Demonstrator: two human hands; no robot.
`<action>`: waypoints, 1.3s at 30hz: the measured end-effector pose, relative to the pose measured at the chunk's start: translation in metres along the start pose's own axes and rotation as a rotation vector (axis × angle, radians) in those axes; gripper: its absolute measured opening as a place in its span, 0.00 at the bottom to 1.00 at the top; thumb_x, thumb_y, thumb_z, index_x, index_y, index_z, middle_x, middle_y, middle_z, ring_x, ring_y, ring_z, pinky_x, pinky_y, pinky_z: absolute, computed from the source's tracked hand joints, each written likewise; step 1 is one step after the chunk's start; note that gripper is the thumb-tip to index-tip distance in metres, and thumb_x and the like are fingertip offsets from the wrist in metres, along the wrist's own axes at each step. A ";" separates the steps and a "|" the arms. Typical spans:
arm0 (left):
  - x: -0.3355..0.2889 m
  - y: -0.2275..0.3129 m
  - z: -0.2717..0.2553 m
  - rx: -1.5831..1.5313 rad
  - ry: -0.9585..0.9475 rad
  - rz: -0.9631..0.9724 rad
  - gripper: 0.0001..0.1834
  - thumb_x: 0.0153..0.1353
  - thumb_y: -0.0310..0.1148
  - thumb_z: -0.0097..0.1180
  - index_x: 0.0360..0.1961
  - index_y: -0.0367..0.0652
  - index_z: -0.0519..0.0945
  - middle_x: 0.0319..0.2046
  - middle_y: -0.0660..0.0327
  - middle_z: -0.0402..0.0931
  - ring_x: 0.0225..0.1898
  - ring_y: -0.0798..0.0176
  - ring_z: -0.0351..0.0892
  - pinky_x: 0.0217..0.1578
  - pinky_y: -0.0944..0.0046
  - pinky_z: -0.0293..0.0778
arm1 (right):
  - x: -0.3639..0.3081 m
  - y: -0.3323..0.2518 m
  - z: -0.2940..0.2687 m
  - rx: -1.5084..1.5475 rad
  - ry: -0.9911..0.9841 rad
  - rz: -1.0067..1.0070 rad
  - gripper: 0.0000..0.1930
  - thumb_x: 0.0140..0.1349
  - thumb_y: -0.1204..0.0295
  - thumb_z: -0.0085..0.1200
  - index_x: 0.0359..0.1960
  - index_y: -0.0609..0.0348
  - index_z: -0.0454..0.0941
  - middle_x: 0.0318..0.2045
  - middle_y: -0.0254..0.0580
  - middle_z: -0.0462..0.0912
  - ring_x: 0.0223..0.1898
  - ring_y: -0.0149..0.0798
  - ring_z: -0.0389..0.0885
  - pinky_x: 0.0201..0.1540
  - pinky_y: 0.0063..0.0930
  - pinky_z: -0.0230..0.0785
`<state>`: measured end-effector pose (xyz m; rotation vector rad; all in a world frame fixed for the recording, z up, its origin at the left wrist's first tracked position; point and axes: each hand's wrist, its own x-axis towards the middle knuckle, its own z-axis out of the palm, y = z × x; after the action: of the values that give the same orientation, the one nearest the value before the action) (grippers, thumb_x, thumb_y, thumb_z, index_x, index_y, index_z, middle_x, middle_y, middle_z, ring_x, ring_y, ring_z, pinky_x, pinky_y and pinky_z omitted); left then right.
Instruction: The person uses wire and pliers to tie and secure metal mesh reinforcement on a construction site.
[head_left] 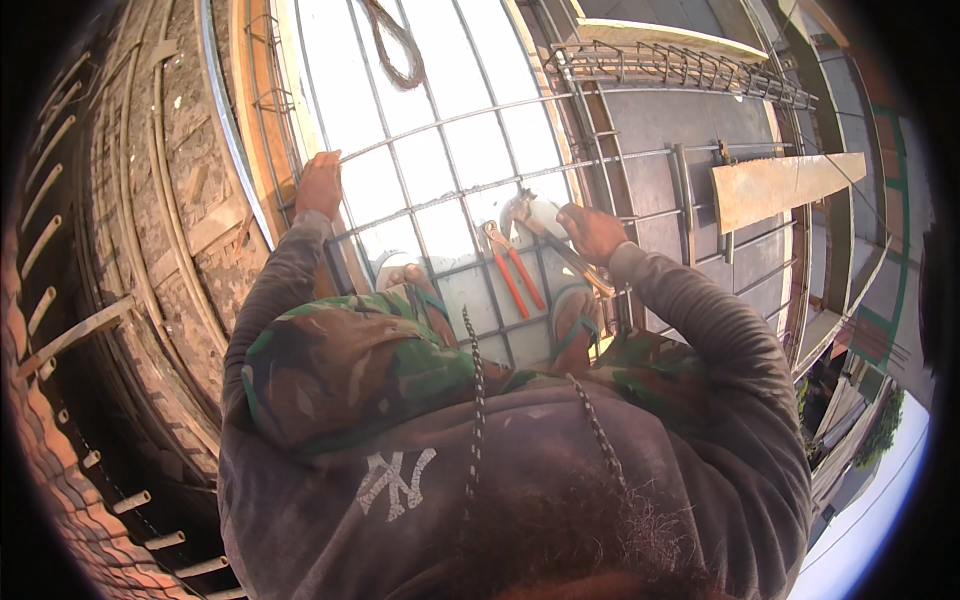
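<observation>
The left hand (pixel 318 185) is resting at the left edge of the white panel (pixel 460 70), its fingers lying together over the rim near the end of a steel bar. The right hand (pixel 597 236) is hovering or leaning at the panel's right edge, fingers bent and close together, just beside the handle of a hammer (pixel 550 238). Both grips are partly turned away from view, so I cannot tell whether either hand is pinching anything.

The hammer is lying slantwise on the near right part of the panel, its head pointing inward. Left of it, on the panel's near part, pincers (pixel 509 283) with orange handles are lying with the handles apart. Two sandalled feet are standing at the panel's near end, one on either side of the pincers, leaving little room there. A steel grid (pixel 437 122) is crossing the whole panel, some bars running past its right edge. The panel's far half is offering more room, with a wire loop (pixel 398 55) lying near its far end.

Along the panel's left edge a timber board (pixel 300 105) is running; beyond its right edge, a long steel cage (pixel 690 75) and a wooden plank (pixel 790 190) are lying.
</observation>
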<state>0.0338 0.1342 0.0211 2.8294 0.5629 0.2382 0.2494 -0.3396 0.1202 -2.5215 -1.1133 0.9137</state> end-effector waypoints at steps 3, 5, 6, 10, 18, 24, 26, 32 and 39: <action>0.005 0.027 -0.005 0.054 0.239 0.169 0.20 0.71 0.34 0.59 0.62 0.40 0.78 0.54 0.53 0.78 0.56 0.47 0.78 0.57 0.50 0.77 | 0.000 -0.005 0.002 0.010 -0.006 0.023 0.18 0.78 0.58 0.43 0.48 0.59 0.79 0.37 0.60 0.87 0.42 0.65 0.85 0.48 0.56 0.74; 0.003 0.074 -0.026 -0.211 0.024 0.026 0.22 0.71 0.37 0.61 0.63 0.41 0.78 0.54 0.53 0.79 0.56 0.49 0.78 0.58 0.50 0.77 | -0.002 -0.029 -0.005 0.045 -0.074 0.016 0.18 0.78 0.58 0.43 0.49 0.59 0.79 0.38 0.60 0.86 0.42 0.65 0.85 0.48 0.56 0.74; -0.003 0.097 -0.029 -0.480 -0.149 -0.034 0.24 0.71 0.38 0.62 0.64 0.41 0.78 0.53 0.52 0.79 0.55 0.51 0.79 0.57 0.51 0.77 | -0.001 -0.044 -0.008 0.061 -0.125 0.020 0.19 0.79 0.57 0.41 0.51 0.58 0.79 0.38 0.60 0.86 0.43 0.64 0.85 0.50 0.56 0.74; -0.018 0.191 -0.040 -1.424 -0.582 -0.288 0.28 0.71 0.40 0.65 0.63 0.31 0.78 0.46 0.56 0.83 0.43 0.64 0.83 0.46 0.64 0.83 | 0.008 -0.066 0.016 0.294 -0.165 -0.027 0.22 0.80 0.54 0.39 0.52 0.59 0.80 0.38 0.58 0.86 0.45 0.63 0.84 0.53 0.53 0.74; -0.027 0.200 -0.029 -1.821 -0.590 -0.644 0.15 0.76 0.38 0.58 0.51 0.35 0.81 0.39 0.61 0.81 0.40 0.67 0.81 0.47 0.62 0.81 | 0.009 -0.099 -0.001 0.537 -0.249 -0.056 0.19 0.80 0.58 0.43 0.48 0.60 0.82 0.34 0.50 0.83 0.40 0.50 0.83 0.51 0.42 0.74; -0.025 0.192 -0.031 -1.553 -0.634 -0.481 0.15 0.78 0.40 0.53 0.48 0.35 0.78 0.36 0.63 0.77 0.37 0.70 0.77 0.45 0.63 0.79 | 0.018 -0.093 -0.006 0.462 0.200 -0.190 0.14 0.75 0.63 0.53 0.46 0.59 0.86 0.38 0.57 0.88 0.40 0.57 0.87 0.44 0.43 0.77; -0.022 0.192 -0.036 -1.410 -0.622 -0.379 0.15 0.78 0.39 0.52 0.48 0.35 0.78 0.35 0.63 0.77 0.36 0.70 0.76 0.43 0.63 0.79 | 0.019 -0.097 -0.009 0.417 0.174 -0.117 0.13 0.74 0.64 0.54 0.47 0.59 0.86 0.38 0.57 0.88 0.40 0.57 0.87 0.45 0.42 0.78; -0.017 0.197 -0.046 -1.129 -0.559 -0.308 0.16 0.78 0.39 0.51 0.48 0.32 0.76 0.35 0.63 0.76 0.35 0.70 0.75 0.40 0.65 0.76 | 0.025 -0.096 -0.008 0.460 0.033 -0.075 0.13 0.73 0.66 0.55 0.47 0.62 0.86 0.35 0.51 0.89 0.37 0.45 0.87 0.45 0.37 0.78; -0.020 0.187 -0.051 -1.184 -0.533 -0.154 0.15 0.76 0.39 0.56 0.45 0.33 0.77 0.33 0.63 0.77 0.35 0.70 0.75 0.40 0.65 0.76 | 0.027 -0.096 -0.012 0.865 -0.210 0.104 0.13 0.74 0.69 0.52 0.46 0.67 0.85 0.33 0.39 0.87 0.33 0.29 0.81 0.40 0.28 0.76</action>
<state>0.0712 -0.0307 0.1181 1.5879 0.3293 -0.1754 0.2151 -0.2534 0.1601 -1.7979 -0.4559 1.3428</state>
